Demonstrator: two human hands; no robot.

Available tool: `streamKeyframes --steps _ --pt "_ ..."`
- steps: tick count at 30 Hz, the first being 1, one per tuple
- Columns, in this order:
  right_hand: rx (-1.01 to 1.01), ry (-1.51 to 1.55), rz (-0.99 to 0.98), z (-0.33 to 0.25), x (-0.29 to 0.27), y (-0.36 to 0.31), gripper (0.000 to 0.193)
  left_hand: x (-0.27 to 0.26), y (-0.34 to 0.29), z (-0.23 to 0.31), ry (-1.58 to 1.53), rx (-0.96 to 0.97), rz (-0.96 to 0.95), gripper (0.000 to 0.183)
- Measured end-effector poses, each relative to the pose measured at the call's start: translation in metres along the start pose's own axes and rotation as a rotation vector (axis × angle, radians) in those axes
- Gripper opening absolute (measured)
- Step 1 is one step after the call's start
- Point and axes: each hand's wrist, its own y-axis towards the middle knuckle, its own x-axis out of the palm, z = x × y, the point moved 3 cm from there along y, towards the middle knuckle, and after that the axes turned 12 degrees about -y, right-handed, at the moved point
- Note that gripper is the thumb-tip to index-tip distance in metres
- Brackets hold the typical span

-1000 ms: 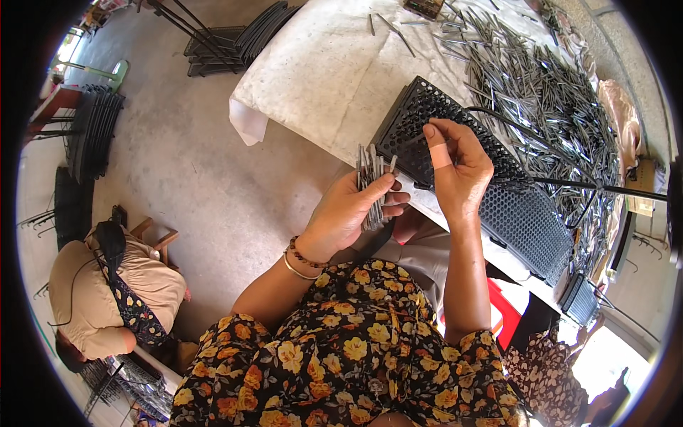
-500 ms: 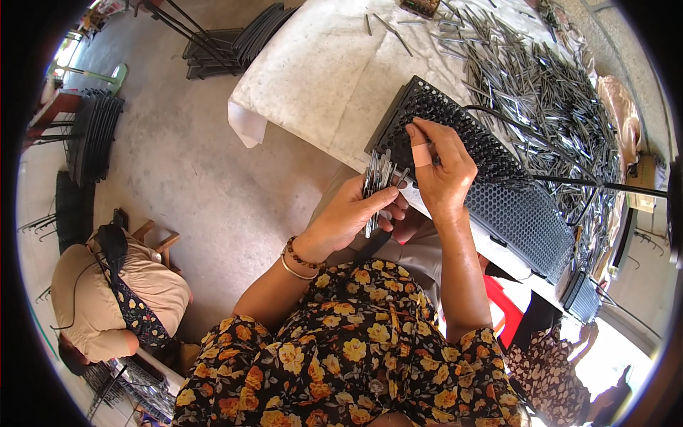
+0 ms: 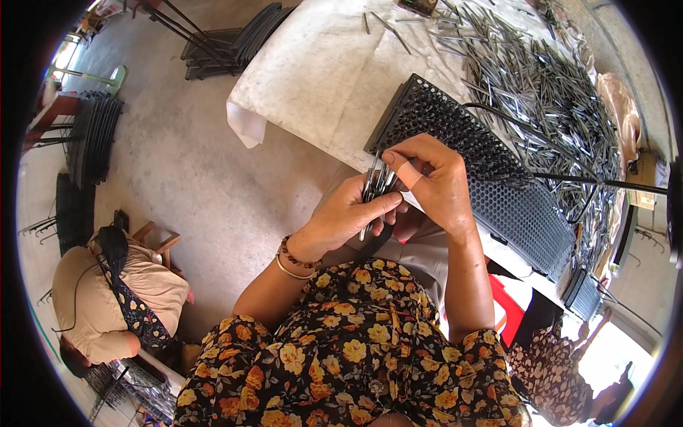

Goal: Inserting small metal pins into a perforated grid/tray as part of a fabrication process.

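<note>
My left hand (image 3: 348,217) grips a bundle of thin metal pins (image 3: 375,188), held upright in front of my chest. My right hand (image 3: 434,181), with a plaster on one finger, has its fingertips on the top of that same bundle, pinching a pin. Both hands hover over the near corner of a black perforated tray (image 3: 484,167) that lies slantwise on the table. A large heap of loose metal pins (image 3: 548,92) covers the far right of the white-covered table (image 3: 320,78).
A person in a beige top (image 3: 107,292) crouches on the concrete floor at the lower left beside a small wooden stool (image 3: 160,242). Stacks of dark metal frames (image 3: 89,135) stand at the left and top. A black cable (image 3: 597,181) crosses the tray. A red stool (image 3: 509,302) is under me.
My right hand has moved left, off the perforated tray and onto the top of the bundle in my left hand. The left hand has barely shifted.
</note>
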Motion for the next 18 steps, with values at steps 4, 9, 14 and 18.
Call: streamKeyframes --steps 4,9,14,18 --pt "0.137 0.067 0.094 0.006 -0.013 0.003 0.017 0.006 0.002 0.004 0.016 0.002 0.017 0.017" --pt "0.218 0.118 0.299 0.003 -0.026 0.006 0.020 0.003 0.008 -0.002 -0.057 -0.020 0.051 0.022" --pt "0.207 -0.005 0.429 0.016 -0.026 0.005 0.019 -0.003 0.005 -0.010 -0.172 -0.054 0.080 0.023" --pt "0.127 -0.064 0.458 0.018 -0.021 0.004 0.015 -0.003 0.003 -0.013 -0.189 -0.060 0.091 0.023"
